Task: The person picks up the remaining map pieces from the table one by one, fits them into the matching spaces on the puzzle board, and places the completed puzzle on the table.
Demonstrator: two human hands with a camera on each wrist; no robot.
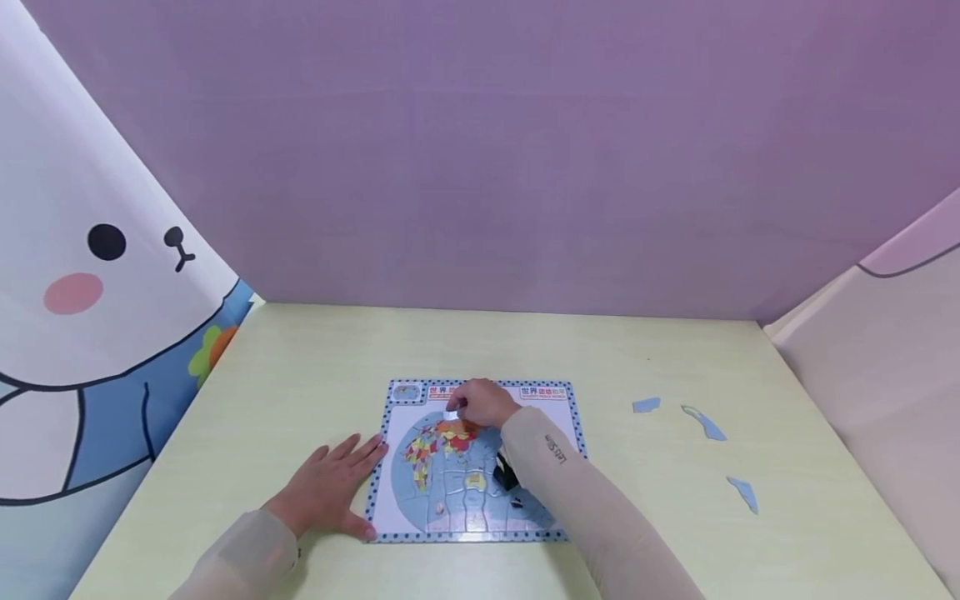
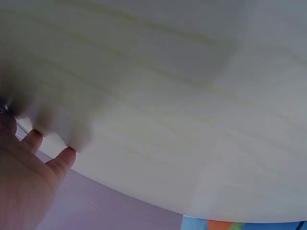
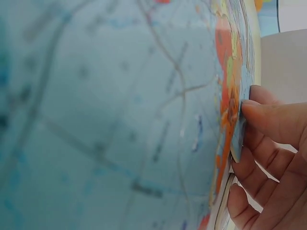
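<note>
A world-map jigsaw puzzle board [image 1: 381,500] with a dotted blue border lies flat on the table. My left hand [image 1: 326,487] rests beside it, fingers spread, fingertips and thumb touching its left edge; the left wrist view catches part of that hand [image 2: 24,177]. Over the map's upper part, my right hand [image 1: 487,402] pinches a small puzzle piece [image 3: 238,139] between thumb and fingers. The right wrist view shows this piece as light blue, close against the orange and red part of the map. How exactly it sits against the neighbouring pieces cannot be made out.
To the right of the board, a small blue piece [image 1: 646,405], a long curved piece [image 1: 707,423] and another blue piece [image 1: 743,493] lie loose on the pale table [image 1: 322,350]. A purple backdrop [image 1: 480,167] rises behind, with a cartoon-printed cloth [image 1: 45,192] at left.
</note>
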